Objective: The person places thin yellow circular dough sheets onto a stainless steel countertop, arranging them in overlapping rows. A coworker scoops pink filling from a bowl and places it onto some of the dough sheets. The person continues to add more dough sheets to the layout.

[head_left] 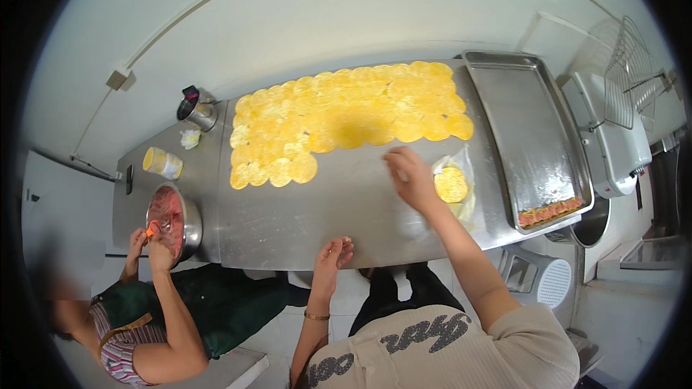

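Beige shirt (432, 356), right hand (411, 178), yellow rounds (346, 104) spread longest sideways

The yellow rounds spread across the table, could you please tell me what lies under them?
The metal table shows around the edges of the yellow rounds, which appear to rest on it. The surface directly beneath them is covered and cannot be seen.

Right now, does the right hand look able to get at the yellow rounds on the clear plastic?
Probably yes: the right hand is just left of the yellow rounds on the clear plastic, and nothing visible covers them.
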Demonstrator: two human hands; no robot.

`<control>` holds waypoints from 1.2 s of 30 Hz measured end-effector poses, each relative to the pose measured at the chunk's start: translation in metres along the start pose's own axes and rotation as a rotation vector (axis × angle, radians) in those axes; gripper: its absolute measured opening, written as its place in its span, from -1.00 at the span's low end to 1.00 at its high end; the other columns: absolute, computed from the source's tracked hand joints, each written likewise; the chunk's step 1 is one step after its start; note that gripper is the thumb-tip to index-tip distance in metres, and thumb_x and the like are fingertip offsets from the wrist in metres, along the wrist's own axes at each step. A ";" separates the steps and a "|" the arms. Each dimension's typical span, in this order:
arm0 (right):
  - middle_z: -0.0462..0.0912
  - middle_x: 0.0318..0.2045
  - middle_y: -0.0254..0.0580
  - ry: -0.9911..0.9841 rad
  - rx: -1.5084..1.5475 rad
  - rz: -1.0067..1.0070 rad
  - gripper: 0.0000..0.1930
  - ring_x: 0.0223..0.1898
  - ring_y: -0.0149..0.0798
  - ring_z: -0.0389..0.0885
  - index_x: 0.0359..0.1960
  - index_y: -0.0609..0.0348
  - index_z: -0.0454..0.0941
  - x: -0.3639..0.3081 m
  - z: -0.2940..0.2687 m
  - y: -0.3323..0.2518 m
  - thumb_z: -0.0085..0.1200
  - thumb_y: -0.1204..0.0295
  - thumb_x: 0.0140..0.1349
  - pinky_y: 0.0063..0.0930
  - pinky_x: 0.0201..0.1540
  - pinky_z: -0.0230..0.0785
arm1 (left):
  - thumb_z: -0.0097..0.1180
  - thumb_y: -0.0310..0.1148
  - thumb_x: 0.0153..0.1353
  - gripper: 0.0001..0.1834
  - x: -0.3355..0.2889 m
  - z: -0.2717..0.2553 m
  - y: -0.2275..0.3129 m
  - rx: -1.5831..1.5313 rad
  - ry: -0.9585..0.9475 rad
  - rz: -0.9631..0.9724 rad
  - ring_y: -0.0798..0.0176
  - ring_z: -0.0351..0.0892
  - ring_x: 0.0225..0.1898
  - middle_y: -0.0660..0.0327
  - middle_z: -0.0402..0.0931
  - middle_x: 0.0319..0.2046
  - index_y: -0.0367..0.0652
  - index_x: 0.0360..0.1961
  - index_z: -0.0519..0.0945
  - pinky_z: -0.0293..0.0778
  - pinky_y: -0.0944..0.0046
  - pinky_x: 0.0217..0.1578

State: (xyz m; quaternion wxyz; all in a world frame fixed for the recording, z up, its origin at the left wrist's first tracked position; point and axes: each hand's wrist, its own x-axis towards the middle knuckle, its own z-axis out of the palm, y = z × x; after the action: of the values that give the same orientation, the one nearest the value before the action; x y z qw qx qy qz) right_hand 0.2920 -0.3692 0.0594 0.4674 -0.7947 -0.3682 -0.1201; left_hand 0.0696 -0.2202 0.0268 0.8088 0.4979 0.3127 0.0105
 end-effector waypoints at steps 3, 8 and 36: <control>0.52 -0.22 -0.08 -0.046 -0.152 0.191 -0.74 -0.21 -0.01 0.52 -0.21 0.21 0.48 -0.031 -0.073 0.020 0.07 0.57 -0.01 -0.26 -0.21 0.42 | -0.06 -0.21 0.30 -0.69 0.015 0.040 0.007 0.124 -0.078 0.009 0.32 0.48 -0.08 0.23 0.49 -0.17 -0.25 -0.12 0.49 0.43 0.36 -0.08; 0.54 -0.16 -0.10 -0.310 -0.295 0.053 -0.75 -0.14 -0.04 0.52 -0.24 0.27 0.49 -0.077 -0.098 0.044 0.09 0.54 -0.03 -0.27 -0.14 0.43 | -0.07 -0.23 0.30 -0.70 0.038 0.102 -0.001 0.234 -0.283 0.046 0.33 0.48 -0.09 0.24 0.49 -0.14 -0.22 -0.10 0.49 0.42 0.35 -0.06; 0.56 -0.22 -0.20 -0.070 1.038 0.803 -0.87 -0.20 -0.38 0.52 -0.34 0.38 0.59 -0.075 -0.115 0.012 0.14 0.59 0.06 -0.56 -0.11 0.37 | 0.21 -0.48 0.07 -0.71 0.018 0.201 0.010 0.261 -0.076 0.370 0.36 0.56 -0.21 0.14 0.59 -0.27 -0.37 -0.16 0.54 0.46 0.40 -0.16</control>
State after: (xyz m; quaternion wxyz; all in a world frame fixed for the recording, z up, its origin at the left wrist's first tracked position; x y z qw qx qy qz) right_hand 0.2659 -0.5038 0.0726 0.7862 -0.5451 -0.0683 0.2828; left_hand 0.1908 -0.3695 0.0882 0.7328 0.6474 0.1842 0.0995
